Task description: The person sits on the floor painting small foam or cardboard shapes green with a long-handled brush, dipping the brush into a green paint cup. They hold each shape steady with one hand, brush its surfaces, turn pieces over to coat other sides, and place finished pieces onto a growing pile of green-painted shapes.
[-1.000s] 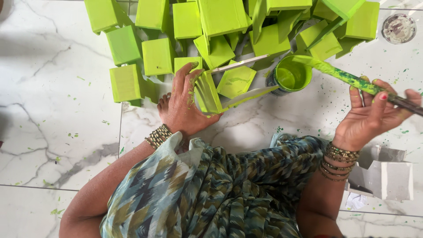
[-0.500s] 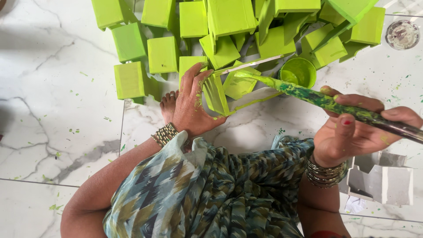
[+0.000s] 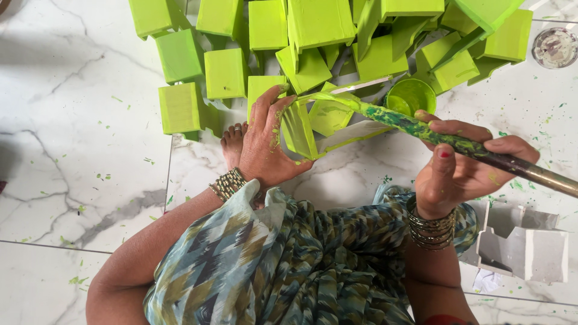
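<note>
My left hand grips a folded box-like piece, mostly bright green with a bare white strip along its lower edge. My right hand holds a long paintbrush with a paint-smeared handle; its green tip rests on the top of that piece. A small round cup of green paint stands just behind the brush. Green paint marks the fingers of my left hand.
Many green-painted boxes lie heaped at the top of the marble floor. Unpainted white boxes sit at the lower right. A round lid lies at the top right. My bare foot and patterned cloth fill the lower middle.
My right hand has swung the brush leftward, from the paint cup onto the piece in my left hand. The left hand has kept its hold.
</note>
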A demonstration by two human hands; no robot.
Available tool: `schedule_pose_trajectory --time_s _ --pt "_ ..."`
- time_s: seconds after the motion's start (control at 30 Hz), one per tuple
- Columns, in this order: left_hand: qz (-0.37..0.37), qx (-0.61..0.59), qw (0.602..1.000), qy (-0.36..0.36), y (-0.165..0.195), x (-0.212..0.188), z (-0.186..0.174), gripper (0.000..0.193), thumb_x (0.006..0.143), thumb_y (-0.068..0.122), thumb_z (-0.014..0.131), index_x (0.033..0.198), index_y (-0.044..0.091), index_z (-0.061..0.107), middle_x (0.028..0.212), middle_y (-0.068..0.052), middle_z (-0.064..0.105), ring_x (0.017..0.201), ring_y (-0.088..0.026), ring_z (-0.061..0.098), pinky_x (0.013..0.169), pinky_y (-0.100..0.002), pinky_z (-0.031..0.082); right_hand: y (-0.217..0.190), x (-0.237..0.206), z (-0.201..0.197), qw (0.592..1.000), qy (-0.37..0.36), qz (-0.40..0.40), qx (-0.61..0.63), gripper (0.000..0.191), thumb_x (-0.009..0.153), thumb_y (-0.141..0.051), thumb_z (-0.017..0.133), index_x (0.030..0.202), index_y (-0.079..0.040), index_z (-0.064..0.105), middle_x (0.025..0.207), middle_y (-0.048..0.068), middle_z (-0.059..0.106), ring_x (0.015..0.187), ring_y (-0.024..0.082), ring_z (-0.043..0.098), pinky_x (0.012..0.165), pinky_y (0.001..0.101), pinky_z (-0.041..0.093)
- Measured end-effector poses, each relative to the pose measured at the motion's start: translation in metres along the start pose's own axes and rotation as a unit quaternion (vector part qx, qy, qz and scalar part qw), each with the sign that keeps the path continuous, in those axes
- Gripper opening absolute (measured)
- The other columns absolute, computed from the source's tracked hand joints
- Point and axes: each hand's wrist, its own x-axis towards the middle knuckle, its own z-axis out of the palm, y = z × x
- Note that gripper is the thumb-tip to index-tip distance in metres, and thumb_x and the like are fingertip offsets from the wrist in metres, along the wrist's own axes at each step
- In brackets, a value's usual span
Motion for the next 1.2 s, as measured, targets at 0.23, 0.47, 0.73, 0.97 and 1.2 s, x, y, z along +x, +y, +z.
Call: schedule_pose_trajectory --time_s 0.23,0.47,0.73,0.97,1.2 --pt "-0.006 0.004 1.0 -0.002 0.001 0.001 0.002 0.102 0.061 0.034 0.095 0.146 0.009 0.042 0.152 -0.021 0.039 0.14 -0.043 0.045 0.109 -0.053 0.046 -0.005 -0.003 0.002 1.0 0.017 0.001 0.008 0.047 0.106 -0.008 0.07 0.13 -0.012 0.03 0.104 0.013 0.058 0.09 0.024 0.07 0.09 0.0521 0.07" --pt "-0.016 0.005 1.0 0.001 0.0 0.0 0.001 0.103 0.059 0.034 0.095 0.145 0.01 0.043 0.151 -0.021 0.039 0.139 -0.043 0.044 0.108 -0.054 0.046 -0.01 0.001 0.006 0.999 0.017 -0.015 -0.024 0.043 0.107 -0.009 0.07 0.126 -0.011 0.031 0.106 0.01 0.053 0.088 0.023 0.069 0.089 0.05 0.069" --pt "-0.013 0.003 1.0 0.002 0.0 0.0 0.001 0.103 0.06 0.032 0.095 0.146 0.009 0.042 0.152 -0.021 0.038 0.139 -0.044 0.045 0.108 -0.054 0.046 -0.007 -0.005 0.007 1.0 -0.001 -0.006 0.0 0.043 0.107 -0.007 0.067 0.129 -0.013 0.03 0.106 0.017 0.062 0.092 0.024 0.071 0.092 0.0495 0.067" --pt "-0.02 0.005 1.0 0.0 -0.002 -0.001 0.001 0.103 0.059 0.033 0.095 0.145 0.009 0.043 0.152 -0.021 0.038 0.139 -0.044 0.044 0.107 -0.054 0.046 -0.001 -0.003 0.003 0.999 -0.001 -0.028 -0.029 0.042 0.108 -0.007 0.065 0.127 -0.014 0.029 0.105 0.022 0.067 0.094 0.025 0.072 0.095 0.0493 0.066" --pt "0.005 0.006 1.0 0.0 -0.004 0.0 0.0 0.101 0.063 0.033 0.095 0.146 0.008 0.042 0.153 -0.021 0.037 0.14 -0.043 0.043 0.111 -0.054 0.044 -0.005 -0.011 0.008 0.998 -0.036 -0.036 -0.02 0.041 0.107 -0.008 0.065 0.126 -0.014 0.029 0.104 0.019 0.064 0.092 0.024 0.073 0.095 0.0504 0.068"
